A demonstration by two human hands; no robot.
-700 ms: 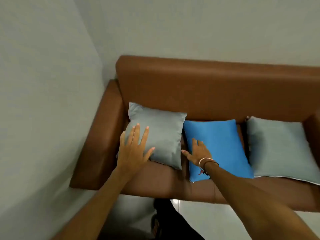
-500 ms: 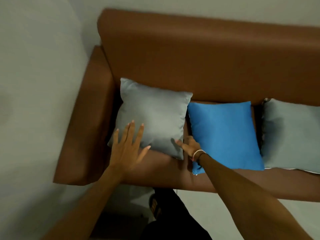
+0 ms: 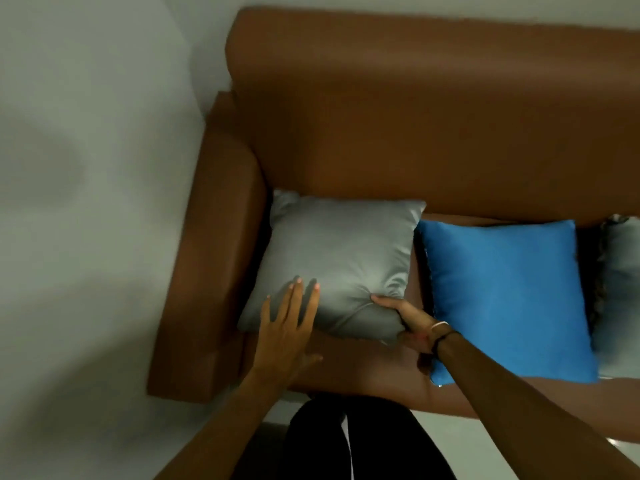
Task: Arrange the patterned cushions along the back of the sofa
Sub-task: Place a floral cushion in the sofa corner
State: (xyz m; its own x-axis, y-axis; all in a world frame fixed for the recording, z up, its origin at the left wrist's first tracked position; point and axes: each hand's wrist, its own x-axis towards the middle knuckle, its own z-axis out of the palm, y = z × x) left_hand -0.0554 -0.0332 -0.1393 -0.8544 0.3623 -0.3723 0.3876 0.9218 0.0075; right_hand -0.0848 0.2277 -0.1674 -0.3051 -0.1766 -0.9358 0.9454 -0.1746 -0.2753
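A grey satin cushion (image 3: 343, 251) lies at the left end of the brown sofa (image 3: 433, 116), its top edge near the backrest. My right hand (image 3: 408, 322) grips its lower right corner, and the fabric is puckered there. My left hand (image 3: 289, 325) rests flat with fingers spread over its lower left edge. A bright blue cushion (image 3: 502, 296) lies right beside it on the seat. A second grey cushion (image 3: 620, 289) shows only partly at the right edge of the frame.
The sofa's left armrest (image 3: 214, 265) stands against a pale wall (image 3: 86, 202). The backrest runs along the rear wall. My dark trousers (image 3: 346, 441) are at the seat's front edge, with light floor on either side.
My right hand left the blue cushion and closed on the grey cushion's lower right corner. My left hand slid down to its lower left edge. The view tilted closer.
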